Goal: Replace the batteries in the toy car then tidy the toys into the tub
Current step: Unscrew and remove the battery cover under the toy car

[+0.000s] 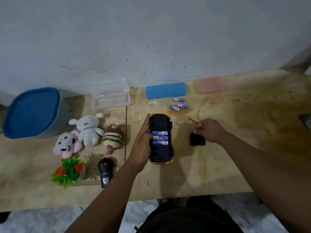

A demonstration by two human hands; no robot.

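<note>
- The toy car lies upside down near the middle of the wooden table, black underside up, yellow body showing at both ends.
- Its battery bay is uncovered, with three blue-and-white batteries side by side inside.
- The left hand holds the car along its left flank, fingers stretched up the side and thumb curled over by the bay.
- Right of the car, the right hand pinches a small red-handled screwdriver, tip pointing up and left.
- Just beneath that hand lies a black battery cover, flat on the table.
- Beyond the car, toward the wall, three loose batteries lie close together.
- Further back sit a blue case and a pink case; left of those, an open clear box.
- Left of the car: a black remote, a striped plush, a white plush, a pink plush and a small artificial plant.
- Far left of the car stands the tub, its blue lid on.
</note>
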